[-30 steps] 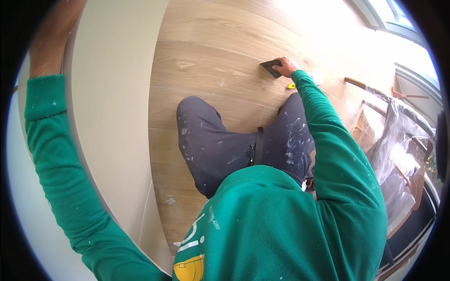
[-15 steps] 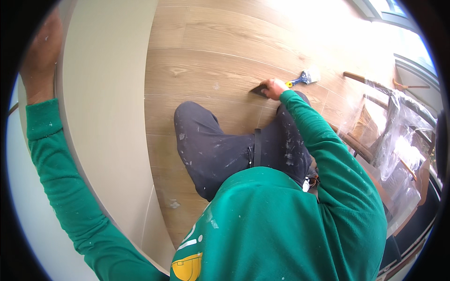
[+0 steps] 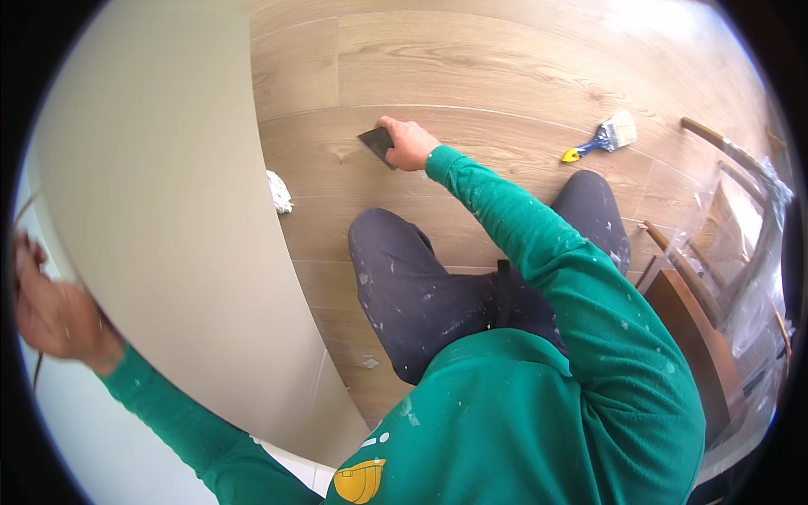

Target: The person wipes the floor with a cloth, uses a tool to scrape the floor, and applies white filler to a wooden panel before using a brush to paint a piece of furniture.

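Observation:
My right hand [image 3: 408,145] grips a dark, flat scraper [image 3: 376,147], held low over the wood-look floor [image 3: 404,63]. Its blade points left, toward the wide beige panel [image 3: 181,202]. At the far left, beyond the panel's outer edge, my left hand [image 3: 63,316] is raised with its fingers loosely bent and apart; nothing shows in it, though the dark rim partly hides the fingertips. A crumpled white rag or wad [image 3: 279,193] lies at the foot of the panel. To the right of my right hand, a paintbrush [image 3: 602,139] with a blue and yellow handle and pale bristles rests on the floor.
Wooden furniture legs [image 3: 728,150] and clear plastic sheeting [image 3: 753,295] crowd the right side, beside a brown board [image 3: 694,345]. My knees, in paint-flecked dark trousers [image 3: 412,286], frame the near floor. A white surface [image 3: 80,412] lies beyond the panel on the left.
My right hand has moved left with the scraper, away from the paintbrush. My left hand has come down along the panel's outer side. The white wad has come into view.

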### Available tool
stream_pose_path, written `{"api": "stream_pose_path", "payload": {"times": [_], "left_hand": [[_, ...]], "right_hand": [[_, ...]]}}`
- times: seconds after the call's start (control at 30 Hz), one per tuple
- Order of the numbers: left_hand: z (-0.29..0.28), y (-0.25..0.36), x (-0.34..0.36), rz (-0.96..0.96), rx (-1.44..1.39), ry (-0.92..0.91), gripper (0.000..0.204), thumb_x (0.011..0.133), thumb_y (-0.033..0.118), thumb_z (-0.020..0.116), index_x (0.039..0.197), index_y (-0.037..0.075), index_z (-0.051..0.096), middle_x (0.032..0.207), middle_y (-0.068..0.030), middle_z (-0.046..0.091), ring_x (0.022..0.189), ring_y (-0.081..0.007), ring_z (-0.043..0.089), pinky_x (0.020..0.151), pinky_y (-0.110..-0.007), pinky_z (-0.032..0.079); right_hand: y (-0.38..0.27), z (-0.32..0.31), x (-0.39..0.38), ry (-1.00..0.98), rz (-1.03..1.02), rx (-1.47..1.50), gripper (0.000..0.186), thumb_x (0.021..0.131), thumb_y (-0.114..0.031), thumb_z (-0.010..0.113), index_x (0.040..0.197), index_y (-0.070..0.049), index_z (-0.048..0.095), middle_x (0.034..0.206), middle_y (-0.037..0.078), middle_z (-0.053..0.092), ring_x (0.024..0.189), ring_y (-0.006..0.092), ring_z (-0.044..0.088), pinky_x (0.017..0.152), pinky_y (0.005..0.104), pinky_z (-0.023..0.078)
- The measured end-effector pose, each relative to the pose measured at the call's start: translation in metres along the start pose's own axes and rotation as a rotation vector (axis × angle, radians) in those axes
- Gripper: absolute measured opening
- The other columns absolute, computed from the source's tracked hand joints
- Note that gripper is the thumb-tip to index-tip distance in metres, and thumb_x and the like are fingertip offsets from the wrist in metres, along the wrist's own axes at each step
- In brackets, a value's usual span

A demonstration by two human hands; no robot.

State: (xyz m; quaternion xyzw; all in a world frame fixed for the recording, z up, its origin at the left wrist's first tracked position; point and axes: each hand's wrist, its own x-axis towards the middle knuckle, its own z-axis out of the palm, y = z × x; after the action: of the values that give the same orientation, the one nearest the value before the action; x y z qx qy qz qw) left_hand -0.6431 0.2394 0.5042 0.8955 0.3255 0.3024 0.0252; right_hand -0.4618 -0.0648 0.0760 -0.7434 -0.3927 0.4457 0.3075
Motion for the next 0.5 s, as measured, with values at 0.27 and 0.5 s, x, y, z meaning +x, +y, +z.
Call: {"api": "stream_pose_path", "payload": {"times": [0.27, 0.5], "left_hand": [[0.003, 0.035, 0.017, -0.059, 0.059, 0.042, 0.023, 0.104, 0.004, 0.051, 0.115, -0.012, 0.064, 0.106, -0.0174, 0.07, 0.091, -0.021, 0.065, 0.085, -0.03, 0.053], [0.019, 0.045, 0.04, 0.104, 0.522, -0.01, 0.022, 0.102, 0.008, 0.056, 0.112, -0.009, 0.066, 0.106, -0.0147, 0.072, 0.093, -0.0239, 0.069, 0.086, -0.031, 0.055]], "right_hand": [[-0.036, 0.005, 0.094, 0.376, -0.065, 0.231, 0.024, 0.083, -0.015, 0.065, 0.104, -0.004, 0.065, 0.086, 0.024, 0.069, 0.084, 0.0421, 0.068, 0.076, 0.0522, 0.054], [-0.072, 0.11, 0.108, -0.061, -0.271, 0.18, 0.014, 0.088, -0.011, 0.057, 0.1, -0.006, 0.063, 0.078, 0.021, 0.069, 0.073, 0.0415, 0.069, 0.065, 0.0534, 0.056]]}}
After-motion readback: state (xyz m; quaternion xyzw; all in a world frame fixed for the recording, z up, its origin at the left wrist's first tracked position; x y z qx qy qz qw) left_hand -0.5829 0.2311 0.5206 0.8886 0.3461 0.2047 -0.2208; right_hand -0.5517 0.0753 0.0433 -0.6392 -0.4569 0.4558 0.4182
